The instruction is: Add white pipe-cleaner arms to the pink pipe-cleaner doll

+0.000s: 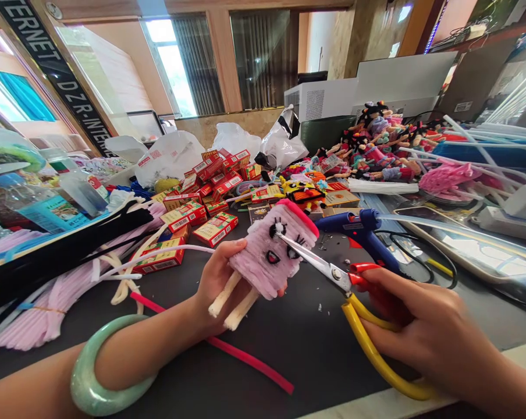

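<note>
My left hand [223, 270] grips a fuzzy pink box-shaped doll [256, 256] by its left edge. The doll has a bright pink top, black-and-white eyes, a small mouth and two cream legs. My right hand [424, 320] is closed around scissors [339, 279] with red and yellow handles. Their blade tips touch the doll's eye on the left; the blades look nearly together. Below the doll a hot-pink pipe cleaner [254, 361] lies on the dark table [193, 384]. A blue glue gun [363, 230] rests just behind the scissors.
Red and yellow small boxes [214, 228] lie piled behind the doll. On the left are bundled pink pipe cleaners [36, 317] and bottles [40, 203]. Many small dolls [380, 145] are heaped at the back right, near a transparent-lidded tray [455, 244] and a black cable [429, 262].
</note>
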